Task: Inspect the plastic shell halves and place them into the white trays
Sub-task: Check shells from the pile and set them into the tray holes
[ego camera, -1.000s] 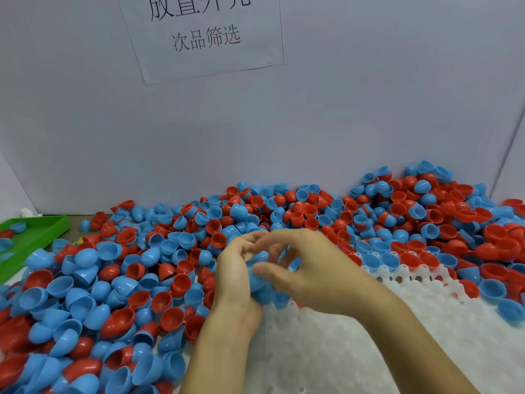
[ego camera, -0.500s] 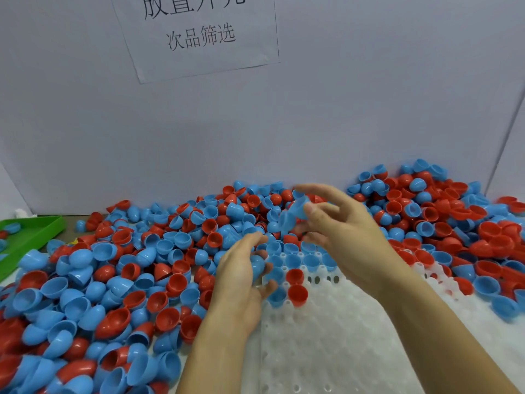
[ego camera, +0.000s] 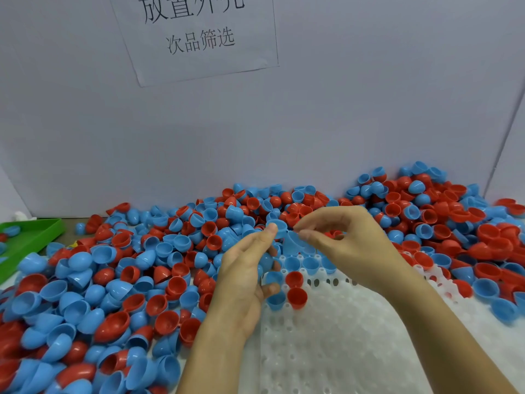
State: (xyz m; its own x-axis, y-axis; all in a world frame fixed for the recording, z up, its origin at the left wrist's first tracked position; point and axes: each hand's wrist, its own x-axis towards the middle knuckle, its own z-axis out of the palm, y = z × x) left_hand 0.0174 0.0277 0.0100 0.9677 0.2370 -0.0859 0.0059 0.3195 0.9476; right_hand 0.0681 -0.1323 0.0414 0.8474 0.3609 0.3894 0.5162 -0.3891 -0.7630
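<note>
Counter's sitting buried in red and blue shells (ego camera: 119, 285), and the right hand (ego camera: 343, 245) is pinching a blue shell (ego camera: 294, 241) over the white tray (ego camera: 341, 336) while the left hand (ego camera: 244, 277) is cupping more, so I'd guess a loose grip could be dropping one back into the pile.

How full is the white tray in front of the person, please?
Mostly empty: the white tray holds only a few blue and red shells along its far edge.
</note>
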